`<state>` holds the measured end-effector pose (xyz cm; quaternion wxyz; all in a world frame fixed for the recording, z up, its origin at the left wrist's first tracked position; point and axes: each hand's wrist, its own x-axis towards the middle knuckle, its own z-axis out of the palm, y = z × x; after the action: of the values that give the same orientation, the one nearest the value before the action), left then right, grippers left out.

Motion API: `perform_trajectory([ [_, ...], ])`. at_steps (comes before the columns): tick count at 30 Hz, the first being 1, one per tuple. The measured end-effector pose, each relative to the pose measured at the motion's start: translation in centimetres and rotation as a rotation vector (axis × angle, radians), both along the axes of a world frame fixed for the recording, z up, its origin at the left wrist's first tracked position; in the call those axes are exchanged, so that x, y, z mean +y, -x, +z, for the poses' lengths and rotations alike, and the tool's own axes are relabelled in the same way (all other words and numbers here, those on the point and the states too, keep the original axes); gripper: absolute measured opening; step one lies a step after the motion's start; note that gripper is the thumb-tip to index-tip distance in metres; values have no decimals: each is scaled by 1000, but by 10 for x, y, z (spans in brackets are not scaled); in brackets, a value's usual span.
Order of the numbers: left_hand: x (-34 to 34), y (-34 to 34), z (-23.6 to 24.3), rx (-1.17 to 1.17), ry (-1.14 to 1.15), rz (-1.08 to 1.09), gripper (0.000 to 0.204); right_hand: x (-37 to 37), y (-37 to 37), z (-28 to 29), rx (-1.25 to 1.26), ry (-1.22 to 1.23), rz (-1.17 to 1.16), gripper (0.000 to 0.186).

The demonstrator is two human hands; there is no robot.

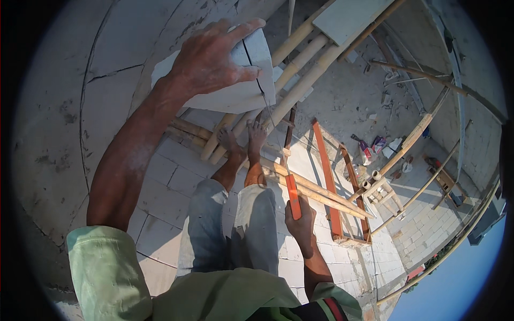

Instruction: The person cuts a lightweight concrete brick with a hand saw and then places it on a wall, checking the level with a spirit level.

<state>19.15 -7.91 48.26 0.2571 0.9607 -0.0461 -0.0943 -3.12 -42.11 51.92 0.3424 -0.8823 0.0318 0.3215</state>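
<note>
My left hand [211, 61] grips a pale aerated concrete block [209, 101], its fingers over the far edge and its thumb on the face. A dark narrow cut runs through the block just right of that hand. My right hand [303, 222] is closed around the orange-red handle of a handsaw [293, 195]. The saw's thin blade, seen nearly edge-on, reaches up from the handle to the near end of the cut. My bare feet rest on bamboo poles [219, 140] below the block.
A flat board [348, 18] lies across the scaffold poles at the upper right. An orange-red wooden frame [327, 179] leans beside the block wall. Far below, bags [369, 152] and debris lie on the floor. More bamboo poles [412, 134] cross the right side.
</note>
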Motion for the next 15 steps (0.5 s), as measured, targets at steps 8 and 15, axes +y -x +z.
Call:
perform_trajectory([
  [8, 0, -4, 5, 18, -68, 26, 87, 18, -8, -31, 48, -59, -108, 31],
  [15, 3, -4, -3, -11, 53, -23, 87, 1, -8, 7, 90, 49, -25, 36],
])
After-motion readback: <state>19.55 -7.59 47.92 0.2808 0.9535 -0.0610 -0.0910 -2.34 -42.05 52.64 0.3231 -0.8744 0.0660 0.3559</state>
